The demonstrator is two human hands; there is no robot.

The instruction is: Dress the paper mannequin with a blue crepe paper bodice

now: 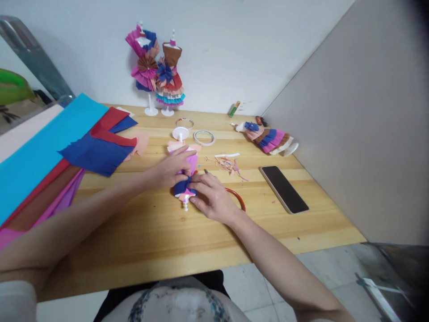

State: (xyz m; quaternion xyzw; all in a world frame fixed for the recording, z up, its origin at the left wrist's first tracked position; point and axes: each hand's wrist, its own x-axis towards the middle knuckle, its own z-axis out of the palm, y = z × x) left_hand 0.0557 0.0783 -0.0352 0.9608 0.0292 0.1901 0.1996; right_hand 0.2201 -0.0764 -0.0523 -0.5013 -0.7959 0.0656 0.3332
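A small white dress form lies on the table, its knobbed neck [186, 204] toward me and its round base [181, 133] away from me. It is dressed in crepe paper, with a dark blue bodice [182, 186] and a pink and peach skirt [191, 163]. My left hand [176, 167] rests across the skirt, fingertips bent onto the waist. From the other side, my right hand [212, 197] grips the blue bodice, fingers and thumb closed against it. A red loop handle [240, 199], apparently of scissors, shows partly beneath my right hand.
Crepe paper sheets [97, 154] pile up at the left. Two dressed forms [147, 67] stand by the wall; another dressed form [268, 139] lies at the right. Tape rolls [204, 137], paper scraps [228, 164], a green glue tube [234, 109] and a phone [284, 189] are also here.
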